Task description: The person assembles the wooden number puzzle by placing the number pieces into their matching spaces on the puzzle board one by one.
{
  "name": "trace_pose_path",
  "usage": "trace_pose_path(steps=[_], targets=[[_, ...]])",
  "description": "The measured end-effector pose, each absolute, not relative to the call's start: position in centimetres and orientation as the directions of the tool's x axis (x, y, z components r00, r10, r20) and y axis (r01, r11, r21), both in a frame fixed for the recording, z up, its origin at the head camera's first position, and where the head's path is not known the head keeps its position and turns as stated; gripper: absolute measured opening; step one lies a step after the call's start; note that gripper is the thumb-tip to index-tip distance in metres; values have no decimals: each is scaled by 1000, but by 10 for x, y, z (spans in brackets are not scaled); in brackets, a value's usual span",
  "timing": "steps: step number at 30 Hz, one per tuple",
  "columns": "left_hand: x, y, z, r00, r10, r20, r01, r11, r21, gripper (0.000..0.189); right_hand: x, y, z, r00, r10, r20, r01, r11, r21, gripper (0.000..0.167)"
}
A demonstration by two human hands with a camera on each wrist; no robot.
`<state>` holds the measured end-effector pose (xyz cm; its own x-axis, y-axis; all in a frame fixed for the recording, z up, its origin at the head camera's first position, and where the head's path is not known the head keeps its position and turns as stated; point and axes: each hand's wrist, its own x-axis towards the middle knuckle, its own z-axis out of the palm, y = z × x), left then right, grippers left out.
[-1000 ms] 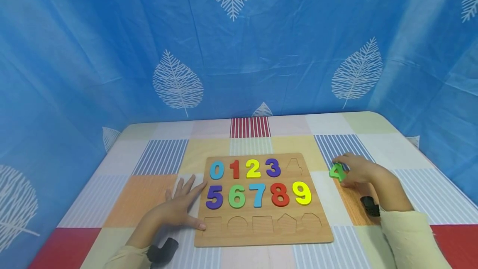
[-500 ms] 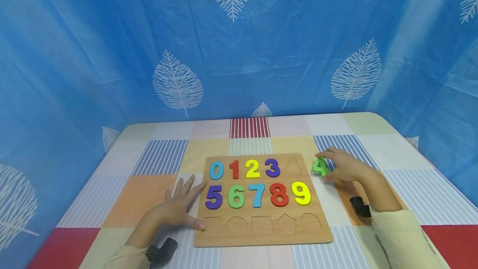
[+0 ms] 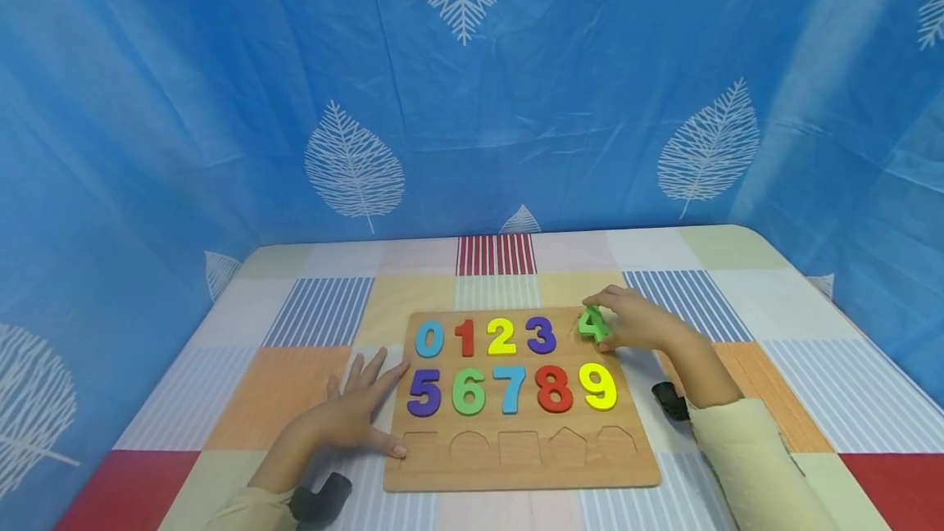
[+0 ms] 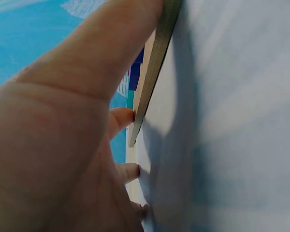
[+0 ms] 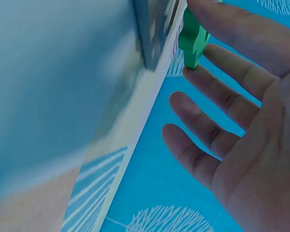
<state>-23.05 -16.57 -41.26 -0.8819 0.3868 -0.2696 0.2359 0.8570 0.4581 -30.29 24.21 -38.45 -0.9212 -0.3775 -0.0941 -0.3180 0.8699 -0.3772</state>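
My right hand pinches a green number 4 piece between thumb and fingers, over the top right corner of the wooden puzzle board. In the right wrist view the green 4 hangs above the board's edge, held at the thumb and fingertips. The outlined 4 recess lies partly hidden beneath the piece. My left hand rests at the board's left side with fingers spread, its thumb on the lower left edge. In the left wrist view that thumb touches the board's rim.
Colored number pieces fill two rows of the board, such as the purple 3 and yellow 9. Along its lower part runs a row of outlined shape recesses. A patchwork cloth covers the table, and a blue leaf-patterned curtain hangs behind.
My right hand has carried the green 4 leftward from the cloth beside the board to above its top right corner. My left hand has stayed in place.
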Motion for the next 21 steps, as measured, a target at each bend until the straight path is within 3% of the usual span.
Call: trace_pose_path(steps=[21], targets=[[-231, -167, -413, -874, 414, -255, 260, 841, 475, 111, -310, 224, -385, -878, -446, -175, -365, 858, -361, 55]])
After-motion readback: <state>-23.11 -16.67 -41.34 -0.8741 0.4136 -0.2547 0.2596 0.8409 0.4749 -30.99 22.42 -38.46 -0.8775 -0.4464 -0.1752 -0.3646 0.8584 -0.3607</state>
